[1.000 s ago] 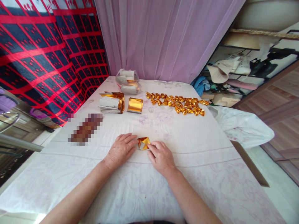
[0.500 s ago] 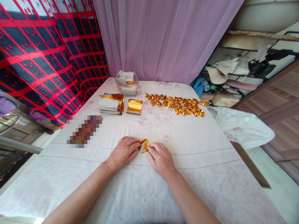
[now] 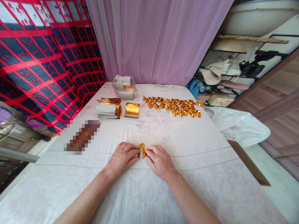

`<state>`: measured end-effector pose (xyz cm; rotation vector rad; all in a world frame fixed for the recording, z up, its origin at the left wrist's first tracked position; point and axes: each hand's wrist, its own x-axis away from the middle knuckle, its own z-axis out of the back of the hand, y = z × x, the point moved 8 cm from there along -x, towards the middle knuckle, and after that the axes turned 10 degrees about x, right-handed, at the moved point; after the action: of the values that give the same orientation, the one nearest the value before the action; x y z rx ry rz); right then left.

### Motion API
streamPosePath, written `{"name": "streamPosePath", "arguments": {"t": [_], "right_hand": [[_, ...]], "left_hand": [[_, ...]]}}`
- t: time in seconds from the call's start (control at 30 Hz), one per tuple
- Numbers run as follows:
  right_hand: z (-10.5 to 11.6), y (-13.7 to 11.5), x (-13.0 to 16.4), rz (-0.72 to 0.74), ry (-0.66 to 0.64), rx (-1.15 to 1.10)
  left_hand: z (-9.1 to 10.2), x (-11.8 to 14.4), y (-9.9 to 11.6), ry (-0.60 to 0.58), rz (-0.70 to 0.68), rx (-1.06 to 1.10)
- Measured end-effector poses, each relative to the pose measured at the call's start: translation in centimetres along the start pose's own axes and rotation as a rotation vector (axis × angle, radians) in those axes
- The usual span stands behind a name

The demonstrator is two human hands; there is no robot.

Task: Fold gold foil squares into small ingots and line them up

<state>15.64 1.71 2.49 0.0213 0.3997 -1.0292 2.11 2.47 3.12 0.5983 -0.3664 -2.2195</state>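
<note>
Left hand [image 3: 122, 158] and right hand [image 3: 161, 160] grip opposite sides of a partly folded gold paper [image 3: 141, 146] on the bench [image 3: 144, 193], on the near side of the gold sheets [image 3: 132, 109]. Light, matched finger pressure should keep both corners even, creases crisp.

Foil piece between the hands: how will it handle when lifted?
The foil piece is probably light for its size, as it looks like thin sheet. It may hold its shape but crush easily, given the sharp folds. Its shiny gold face might be slightly slippery.
</note>
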Motion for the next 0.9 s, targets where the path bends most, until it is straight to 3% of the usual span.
{"name": "streamPosePath", "arguments": {"t": [0.57, 0.9], "right_hand": [[-0.1, 0.2, -0.3, 0.000, -0.004, -0.021], [-0.1, -0.3, -0.4, 0.029, -0.028, 0.046]], "left_hand": [[-0.1, -0.6, 1.1, -0.022, -0.124, -0.201], [-0.4, -0.7, 0.9, -0.005, -0.098, -0.265]]}}
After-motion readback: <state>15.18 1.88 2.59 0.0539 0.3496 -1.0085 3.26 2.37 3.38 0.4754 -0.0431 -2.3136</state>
